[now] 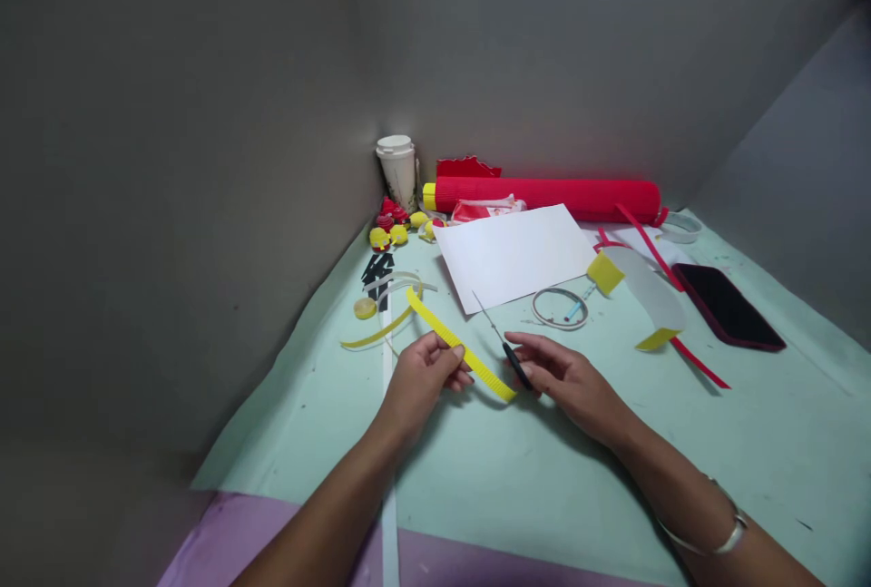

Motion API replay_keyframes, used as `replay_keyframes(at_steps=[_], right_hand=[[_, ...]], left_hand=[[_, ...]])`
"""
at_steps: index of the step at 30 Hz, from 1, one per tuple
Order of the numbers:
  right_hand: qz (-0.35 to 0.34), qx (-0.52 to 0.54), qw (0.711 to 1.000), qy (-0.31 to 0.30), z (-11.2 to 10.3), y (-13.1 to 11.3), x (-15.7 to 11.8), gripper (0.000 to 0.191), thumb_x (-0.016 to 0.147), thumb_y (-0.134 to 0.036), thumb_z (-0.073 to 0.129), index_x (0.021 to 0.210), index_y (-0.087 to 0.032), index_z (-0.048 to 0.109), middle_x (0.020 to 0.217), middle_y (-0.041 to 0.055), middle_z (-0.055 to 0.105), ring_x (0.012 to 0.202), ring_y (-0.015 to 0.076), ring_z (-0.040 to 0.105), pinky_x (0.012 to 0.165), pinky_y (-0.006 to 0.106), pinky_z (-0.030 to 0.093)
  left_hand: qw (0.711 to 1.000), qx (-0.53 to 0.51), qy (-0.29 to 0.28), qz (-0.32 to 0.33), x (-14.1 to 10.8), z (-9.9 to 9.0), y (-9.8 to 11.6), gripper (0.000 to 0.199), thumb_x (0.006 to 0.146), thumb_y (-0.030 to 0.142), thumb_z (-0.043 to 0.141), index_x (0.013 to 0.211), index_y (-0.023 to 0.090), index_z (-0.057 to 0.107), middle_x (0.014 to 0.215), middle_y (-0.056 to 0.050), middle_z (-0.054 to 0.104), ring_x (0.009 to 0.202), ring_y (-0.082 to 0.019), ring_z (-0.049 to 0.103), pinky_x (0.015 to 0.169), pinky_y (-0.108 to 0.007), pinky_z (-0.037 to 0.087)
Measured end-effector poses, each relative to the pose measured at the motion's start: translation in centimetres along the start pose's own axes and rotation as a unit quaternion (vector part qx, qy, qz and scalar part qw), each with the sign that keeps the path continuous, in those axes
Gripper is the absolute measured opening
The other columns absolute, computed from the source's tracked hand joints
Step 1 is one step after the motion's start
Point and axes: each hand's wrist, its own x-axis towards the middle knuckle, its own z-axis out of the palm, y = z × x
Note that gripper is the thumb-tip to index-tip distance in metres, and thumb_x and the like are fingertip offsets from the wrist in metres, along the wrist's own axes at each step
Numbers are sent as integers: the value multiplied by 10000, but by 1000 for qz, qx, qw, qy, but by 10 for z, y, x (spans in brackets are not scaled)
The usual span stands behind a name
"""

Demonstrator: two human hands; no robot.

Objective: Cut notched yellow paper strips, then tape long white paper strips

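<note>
A ridged yellow strip [490,376] slants down to the right over the table, pinched near its middle between the thumb and fingers of my left hand [430,376]. My right hand [562,378] is closed on the black handle of a thin-tipped tool [515,365]; its slim metal shaft points up and left toward a white sheet [513,251]. The strip's lower end is close to the fingers of my right hand. Left of my left hand lie a curved yellow strip [381,334], pale strips and a small round yellow roll [366,308].
At the back stand a lidded paper cup [398,174] and a red corrugated roll [551,197]. Small red and yellow pieces [389,229] and black strips [377,269] lie at left. A coiled ring [559,308], a curled white strip and a phone [729,306] lie at right.
</note>
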Motion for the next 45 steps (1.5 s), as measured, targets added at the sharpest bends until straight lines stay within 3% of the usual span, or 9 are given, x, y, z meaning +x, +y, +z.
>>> replay_keyframes(at_steps=[5, 9, 16, 24, 33, 39, 45], right_hand=[[-21, 102, 994, -20, 6, 0, -3, 541, 849, -373, 630, 1344, -242, 455, 1048, 67, 563, 938, 204, 601, 774, 322, 479], [-8, 67, 998, -14, 17, -2, -5, 713, 750, -242, 731, 1377, -261, 394, 1059, 50, 550, 955, 185, 589, 851, 333, 473], [8, 72, 997, -15, 24, -4, -5, 675, 758, -179, 673, 1373, -245, 403, 960, 15, 578, 867, 144, 565, 825, 309, 470], [35, 98, 994, -43, 30, -10, -5, 704, 697, -152, 675, 1348, -214, 414, 1038, 43, 580, 978, 174, 562, 867, 324, 464], [30, 62, 995, -71, 28, -11, -5, 656, 720, -127, 664, 1333, -235, 454, 1006, 23, 584, 966, 168, 573, 852, 309, 476], [28, -7, 995, -92, 27, -3, -6, 691, 751, -139, 667, 1387, -257, 422, 942, 4, 566, 823, 147, 540, 732, 291, 488], [5, 29, 997, -69, 26, -4, -6, 679, 781, -212, 681, 1395, -232, 392, 1044, 44, 575, 949, 179, 561, 841, 328, 491]], left_hand=[[999, 22, -23, -1, -3, 6, -1, 208, 817, 316, 627, 900, 126, 614, 679, -32, 652, 600, -126, 583, 585, -245, 456], [999, 31, -40, -6, -4, 11, -5, 216, 812, 313, 629, 917, 125, 615, 682, -37, 652, 599, -133, 589, 576, -251, 458], [998, 25, -51, -7, -5, 13, -6, 226, 785, 308, 650, 923, 132, 618, 706, -43, 657, 618, -143, 604, 574, -255, 459], [999, 17, -33, 10, -4, 7, -1, 184, 794, 323, 647, 849, 158, 587, 695, -37, 654, 636, -143, 589, 613, -261, 448], [999, 15, -8, 28, -3, 3, 2, 170, 807, 302, 636, 877, 154, 589, 756, -42, 667, 657, -138, 583, 623, -258, 449], [998, 18, 5, 54, -1, -2, 1, 157, 825, 290, 617, 899, 152, 609, 760, -33, 655, 667, -131, 575, 640, -257, 454], [999, 13, -28, 25, -6, 8, -4, 151, 798, 279, 640, 875, 156, 600, 723, -26, 640, 640, -138, 579, 615, -261, 451]])
